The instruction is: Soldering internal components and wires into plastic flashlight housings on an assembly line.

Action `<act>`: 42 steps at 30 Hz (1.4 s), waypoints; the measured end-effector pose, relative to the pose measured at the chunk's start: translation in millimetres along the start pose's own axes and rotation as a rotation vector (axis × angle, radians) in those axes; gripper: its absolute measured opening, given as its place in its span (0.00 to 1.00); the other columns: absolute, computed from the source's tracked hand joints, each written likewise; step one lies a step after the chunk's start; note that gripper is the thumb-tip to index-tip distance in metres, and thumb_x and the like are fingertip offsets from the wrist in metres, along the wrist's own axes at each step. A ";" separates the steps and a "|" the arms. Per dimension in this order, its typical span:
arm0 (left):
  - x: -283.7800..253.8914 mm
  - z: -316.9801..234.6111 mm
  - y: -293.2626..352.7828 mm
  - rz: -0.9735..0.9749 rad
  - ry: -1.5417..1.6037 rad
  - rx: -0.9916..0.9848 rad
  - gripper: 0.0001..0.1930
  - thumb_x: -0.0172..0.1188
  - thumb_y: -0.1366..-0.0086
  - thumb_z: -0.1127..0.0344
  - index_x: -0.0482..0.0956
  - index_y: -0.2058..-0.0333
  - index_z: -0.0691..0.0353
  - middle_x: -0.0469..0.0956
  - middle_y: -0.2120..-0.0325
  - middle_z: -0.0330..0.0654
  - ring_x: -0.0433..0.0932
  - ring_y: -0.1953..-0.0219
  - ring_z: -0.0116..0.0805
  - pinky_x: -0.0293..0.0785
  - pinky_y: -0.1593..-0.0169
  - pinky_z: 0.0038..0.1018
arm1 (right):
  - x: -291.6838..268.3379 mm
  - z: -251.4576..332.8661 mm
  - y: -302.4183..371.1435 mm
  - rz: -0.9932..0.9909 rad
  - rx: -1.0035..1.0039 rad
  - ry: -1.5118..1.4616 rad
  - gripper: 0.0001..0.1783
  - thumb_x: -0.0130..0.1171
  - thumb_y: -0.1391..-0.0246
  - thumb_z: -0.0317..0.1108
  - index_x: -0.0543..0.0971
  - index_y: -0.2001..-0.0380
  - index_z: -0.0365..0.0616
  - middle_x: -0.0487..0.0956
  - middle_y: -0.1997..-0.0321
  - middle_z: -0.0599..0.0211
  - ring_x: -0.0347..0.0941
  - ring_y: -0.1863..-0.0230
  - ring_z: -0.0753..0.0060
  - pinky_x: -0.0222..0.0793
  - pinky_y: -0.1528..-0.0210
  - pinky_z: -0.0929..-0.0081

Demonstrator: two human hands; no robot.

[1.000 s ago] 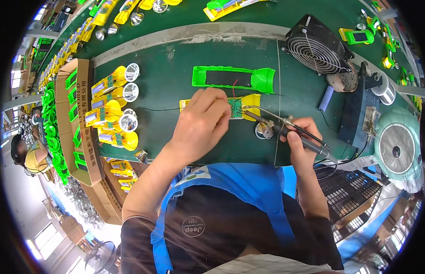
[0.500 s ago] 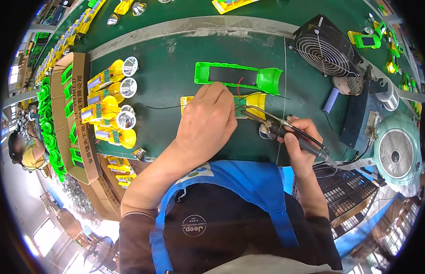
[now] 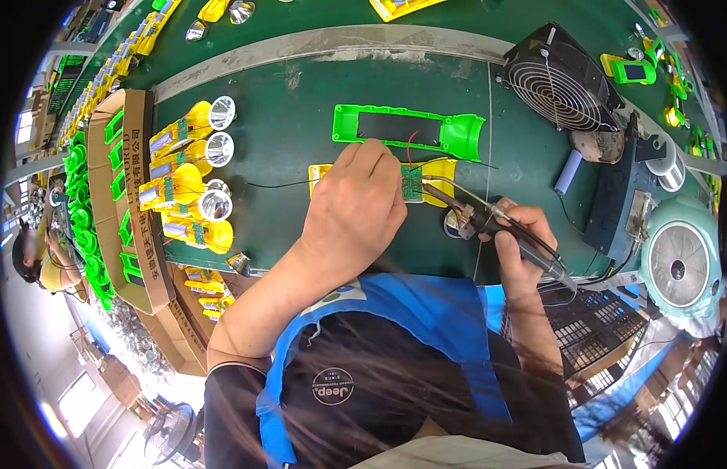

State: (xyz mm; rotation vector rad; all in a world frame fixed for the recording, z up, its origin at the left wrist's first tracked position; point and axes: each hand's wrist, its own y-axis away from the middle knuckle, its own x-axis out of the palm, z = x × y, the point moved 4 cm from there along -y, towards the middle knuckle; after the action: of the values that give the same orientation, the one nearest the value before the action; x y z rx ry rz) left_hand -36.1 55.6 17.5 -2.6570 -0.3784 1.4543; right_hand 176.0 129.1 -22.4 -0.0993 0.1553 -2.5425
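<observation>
My right hand (image 3: 523, 242) grips a soldering iron (image 3: 527, 248) with a thin metal feed tube along it. Its tip points left at a small green circuit board (image 3: 412, 184), just right of it. That board sits in a yellow flashlight housing (image 3: 441, 173), partly hidden under my left hand (image 3: 354, 207). The left hand's fingers are curled and pressed together beside the board; what they pinch is hidden. A red wire (image 3: 411, 148) rises from the board, and a black wire (image 3: 277, 185) runs out left. Just beyond lies a green housing shell (image 3: 348, 125) with a dark panel.
Several yellow flashlight assemblies (image 3: 183, 187) with reflectors stand left, beside a cardboard box (image 3: 150, 203) of green frames. At right are a black fan (image 3: 555, 90), a purple battery cell (image 3: 567, 172), a blue device (image 3: 617, 207), a solder spool (image 3: 669, 170) and a mint-green fan (image 3: 680, 262).
The soldering iron and my right hand have shifted slightly right, drawing the tip back from the circuit board. My left hand stays nearly in place.
</observation>
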 end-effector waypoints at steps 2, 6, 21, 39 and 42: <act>-0.8 -1.3 0.0 0.004 -0.004 -0.013 0.09 0.59 0.53 0.80 0.69 0.74 0.64 0.72 0.71 0.46 0.74 0.66 0.48 0.70 0.65 0.39 | -0.9 -0.6 2.3 -0.056 0.075 -0.041 0.09 0.60 0.46 0.25 0.72 0.64 0.33 0.77 0.67 0.58 0.76 0.69 0.74 0.74 0.65 0.79; 0.1 -1.4 -0.9 0.011 -0.001 -0.006 0.09 0.59 0.52 0.80 0.69 0.74 0.64 0.72 0.70 0.46 0.74 0.66 0.48 0.70 0.65 0.40 | -3.2 -1.6 4.9 -0.097 0.106 -0.027 0.11 0.61 0.45 0.26 0.72 0.63 0.33 0.77 0.67 0.59 0.77 0.69 0.74 0.75 0.63 0.79; -2.8 -2.1 -3.7 0.042 0.010 -0.040 0.09 0.60 0.53 0.79 0.69 0.74 0.64 0.72 0.69 0.46 0.74 0.65 0.48 0.71 0.63 0.39 | 1.8 14.2 -37.1 -0.030 -0.054 0.091 0.15 0.62 0.46 0.23 0.69 0.58 0.36 0.77 0.63 0.61 0.76 0.63 0.75 0.72 0.58 0.79; 10.3 -16.2 -27.9 0.047 -0.103 0.370 0.07 0.59 0.48 0.74 0.75 0.68 0.62 0.74 0.72 0.43 0.74 0.68 0.41 0.72 0.65 0.32 | 32.8 -13.2 -93.6 0.105 -0.279 0.266 0.15 0.65 0.50 0.22 0.74 0.59 0.39 0.75 0.64 0.61 0.74 0.65 0.71 0.72 0.65 0.76; -12.4 11.1 -27.1 -0.034 0.445 -0.058 0.05 0.59 0.44 0.78 0.74 0.69 0.64 0.74 0.76 0.42 0.74 0.75 0.33 0.70 0.70 0.30 | 15.8 -1.2 -70.3 0.097 -0.320 0.326 0.15 0.65 0.50 0.21 0.74 0.59 0.39 0.76 0.63 0.59 0.75 0.65 0.69 0.73 0.64 0.76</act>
State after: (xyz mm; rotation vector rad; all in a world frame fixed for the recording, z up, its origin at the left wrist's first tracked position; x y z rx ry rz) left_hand -56.5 78.0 27.0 -2.8927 -0.4230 0.8140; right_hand 123.9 178.2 -13.7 0.1957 0.6765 -2.4004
